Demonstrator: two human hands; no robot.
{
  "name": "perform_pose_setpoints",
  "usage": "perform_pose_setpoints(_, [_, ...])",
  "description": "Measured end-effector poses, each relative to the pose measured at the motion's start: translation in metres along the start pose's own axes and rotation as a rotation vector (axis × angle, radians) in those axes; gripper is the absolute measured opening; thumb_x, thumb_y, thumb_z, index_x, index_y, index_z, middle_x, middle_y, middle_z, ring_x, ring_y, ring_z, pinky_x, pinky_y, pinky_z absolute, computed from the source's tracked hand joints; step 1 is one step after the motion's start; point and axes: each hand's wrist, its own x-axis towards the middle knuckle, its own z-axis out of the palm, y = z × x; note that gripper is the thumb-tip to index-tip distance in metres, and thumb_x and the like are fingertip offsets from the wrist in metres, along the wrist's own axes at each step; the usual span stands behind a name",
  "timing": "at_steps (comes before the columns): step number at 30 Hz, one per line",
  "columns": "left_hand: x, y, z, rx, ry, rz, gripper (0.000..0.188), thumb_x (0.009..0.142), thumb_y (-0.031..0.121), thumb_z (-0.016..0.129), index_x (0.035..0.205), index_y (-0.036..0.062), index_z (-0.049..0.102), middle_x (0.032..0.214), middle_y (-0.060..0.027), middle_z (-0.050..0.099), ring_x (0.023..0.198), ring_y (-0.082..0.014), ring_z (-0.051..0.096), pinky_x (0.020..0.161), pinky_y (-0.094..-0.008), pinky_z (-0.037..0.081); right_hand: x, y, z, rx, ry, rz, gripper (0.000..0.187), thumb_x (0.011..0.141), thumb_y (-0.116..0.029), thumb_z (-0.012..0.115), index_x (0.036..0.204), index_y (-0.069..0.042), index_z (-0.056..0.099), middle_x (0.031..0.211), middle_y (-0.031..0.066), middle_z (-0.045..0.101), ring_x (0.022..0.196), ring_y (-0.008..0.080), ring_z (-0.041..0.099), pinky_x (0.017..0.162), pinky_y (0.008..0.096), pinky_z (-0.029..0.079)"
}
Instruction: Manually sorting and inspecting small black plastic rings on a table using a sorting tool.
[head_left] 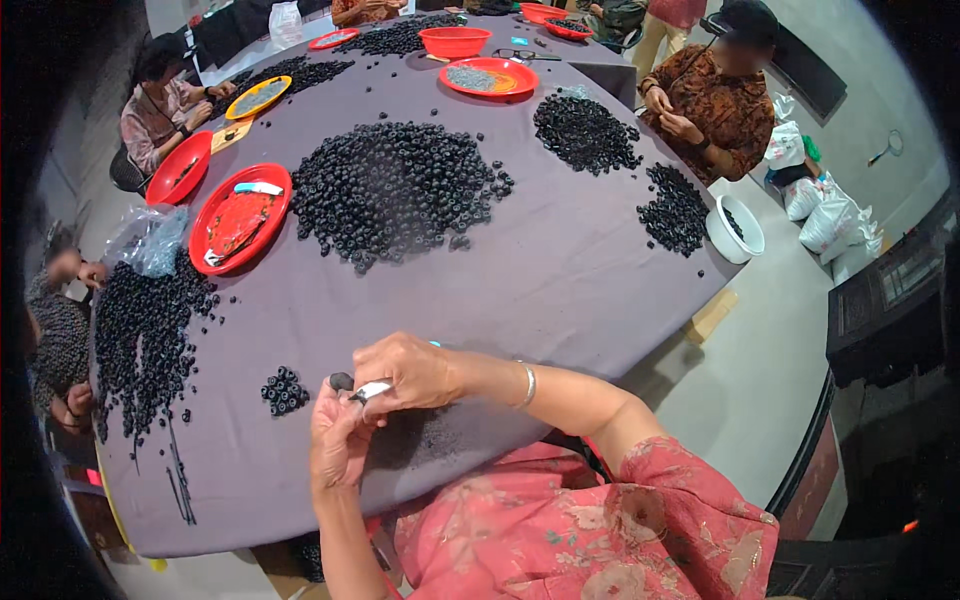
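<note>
Close to the table's near edge, both my hands meet. My left hand is closed, its fingertips pinching a small dark round rubber-like piece. Just beside it, my right hand grips a small white-handled tool, whose dark tip points toward that piece; its exact kind is too small to make out. To the left of my hands lies a small cluster of black ring-shaped parts. Dark crumbs are scattered on the cloth under my right wrist.
A large heap of black ring-shaped parts covers the table's middle. Another heap lies at left, beside a red tray and plastic bag. A white tub stands at the right edge. Co-workers sit around the table.
</note>
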Motion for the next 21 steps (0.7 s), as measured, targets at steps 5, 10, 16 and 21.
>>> perform_pose_setpoints(5, [-0.008, -0.002, -0.005, -0.007, 0.001, -0.003, 0.032, 0.083, 0.001, 0.065, 0.106, 0.0087, 0.044, 0.087, -0.0001, 0.056, 0.078, -0.0132, 0.062, 0.066, -0.0296, 0.053, -0.001, 0.002, 0.005, 0.036, -0.047, 0.006, 0.014, 0.072, -0.011, 0.069, 0.078, -0.002, 0.061, 0.072, 0.0123, 0.058, 0.066, 0.0307, 0.059, 0.060, 0.0380, 0.047])
perform_pose_setpoints(10, [-0.012, 0.001, -0.001, 0.036, 0.055, -0.008, 0.029, 0.085, 0.007, 0.066, 0.103, 0.0096, 0.044, 0.089, -0.0026, 0.056, 0.079, -0.0160, 0.060, 0.066, -0.0311, 0.052, 0.001, 0.006, 0.006, 0.066, -0.088, 0.037, 0.015, 0.077, -0.014, 0.068, 0.075, -0.002, 0.060, 0.073, 0.0125, 0.058, 0.067, 0.0288, 0.059, 0.060, 0.0368, 0.047])
perform_pose_setpoints(16, [0.015, -0.012, -0.010, -0.092, -0.055, 0.042, 0.026, 0.089, 0.011, 0.063, 0.109, 0.0081, 0.045, 0.099, -0.0053, 0.058, 0.084, -0.0168, 0.060, 0.072, -0.0313, 0.052, 0.002, 0.004, -0.009, 0.057, -0.049, 0.169, 0.009, 0.084, -0.009, 0.065, 0.089, -0.001, 0.067, 0.075, 0.0080, 0.061, 0.068, 0.0184, 0.059, 0.062, 0.0294, 0.046])
perform_pose_setpoints(21, [0.011, -0.012, -0.024, -0.218, -0.072, 0.085, 0.024, 0.089, 0.008, 0.061, 0.108, 0.0074, 0.047, 0.094, -0.0048, 0.060, 0.086, -0.0164, 0.061, 0.075, -0.0311, 0.052, 0.006, 0.013, -0.003, -0.090, 0.024, 0.109, 0.014, 0.082, -0.007, 0.067, 0.094, 0.000, 0.066, 0.080, 0.0094, 0.063, 0.068, 0.0194, 0.059, 0.063, 0.0282, 0.047])
